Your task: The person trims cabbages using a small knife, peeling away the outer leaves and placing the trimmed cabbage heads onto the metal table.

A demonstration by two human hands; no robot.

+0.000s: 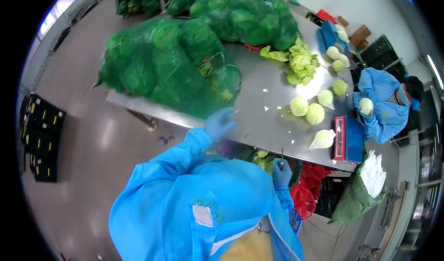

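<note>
My left hand (219, 123), in a blue glove, is at the table's front edge, close to the lower end of a green net bag (152, 62) packed with round green heads. Its fingers are stretched out and I see nothing held in them. My right hand (281, 174), also gloved, is closed around the dark handle of a knife (282, 155), whose blade points up toward the table. Below the table edge, beside this hand, a container holds loose green leaves (263, 161). Trimmed pale cabbages (315, 114) sit on the table to the right.
More net bags (240, 16) lie at the back of the steel table (259, 117). Leafy trimmings (301, 64) lie near them. A red and blue scale (348, 139) stands at the right edge. Across from it, a person in blue (381, 104) holds a cabbage. Black crates (44, 136) stand left.
</note>
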